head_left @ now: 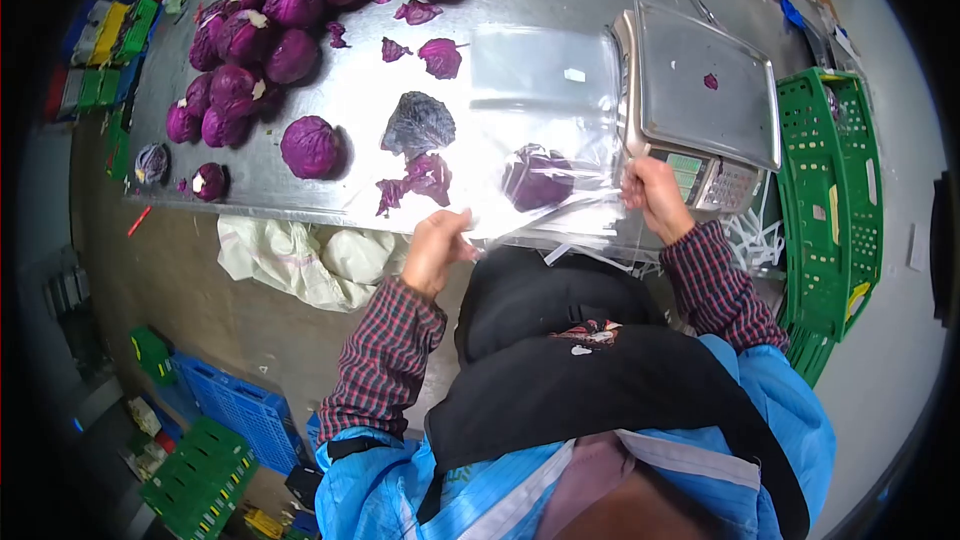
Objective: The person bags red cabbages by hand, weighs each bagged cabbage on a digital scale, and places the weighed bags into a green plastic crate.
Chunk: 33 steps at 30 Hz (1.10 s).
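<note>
Left hand (440, 245) and right hand (655, 195) gripping bag (545, 80) edge; cabbage (537, 177) sitting under plastic, between hands, on table (350, 100).

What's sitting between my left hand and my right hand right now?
In the head view, a purple cabbage under the clear film lies between the left hand and the right hand.
</note>
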Each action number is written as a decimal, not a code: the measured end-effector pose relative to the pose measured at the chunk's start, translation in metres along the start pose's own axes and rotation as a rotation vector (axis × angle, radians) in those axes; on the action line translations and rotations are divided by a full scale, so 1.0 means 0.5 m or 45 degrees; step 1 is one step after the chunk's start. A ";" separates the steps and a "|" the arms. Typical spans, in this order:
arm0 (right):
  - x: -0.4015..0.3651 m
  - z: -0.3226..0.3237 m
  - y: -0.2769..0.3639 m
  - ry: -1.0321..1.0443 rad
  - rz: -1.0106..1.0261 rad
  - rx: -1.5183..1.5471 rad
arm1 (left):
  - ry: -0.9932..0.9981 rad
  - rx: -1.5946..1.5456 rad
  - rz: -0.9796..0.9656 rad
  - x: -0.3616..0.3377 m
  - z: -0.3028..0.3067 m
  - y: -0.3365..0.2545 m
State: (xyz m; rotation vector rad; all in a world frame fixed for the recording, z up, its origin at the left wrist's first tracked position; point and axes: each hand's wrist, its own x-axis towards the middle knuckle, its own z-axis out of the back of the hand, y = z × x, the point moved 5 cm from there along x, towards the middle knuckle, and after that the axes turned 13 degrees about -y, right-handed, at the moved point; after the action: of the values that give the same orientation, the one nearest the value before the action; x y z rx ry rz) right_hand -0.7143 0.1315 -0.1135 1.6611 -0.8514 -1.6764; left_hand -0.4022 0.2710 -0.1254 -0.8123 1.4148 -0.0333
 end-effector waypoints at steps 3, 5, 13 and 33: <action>-0.046 0.018 -0.015 -0.066 -0.122 -0.027 | -0.495 0.903 -1.561 -0.083 -0.041 -0.118; -0.058 0.020 -0.020 -0.064 -0.164 -0.151 | -0.153 1.000 -1.835 -0.106 -0.133 -0.167; -0.104 -0.075 0.094 -0.240 1.366 -1.309 | 0.453 1.125 -1.403 0.057 -0.225 -0.090; 0.056 0.236 0.324 0.419 0.468 0.210 | 0.822 -0.027 -0.242 -0.048 -0.682 -0.224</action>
State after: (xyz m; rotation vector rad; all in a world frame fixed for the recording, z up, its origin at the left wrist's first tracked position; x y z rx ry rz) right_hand -0.8342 0.0142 -0.0006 1.7025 -1.0722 -1.0751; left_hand -0.6568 0.0369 -0.0265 -1.0014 1.9346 -0.4623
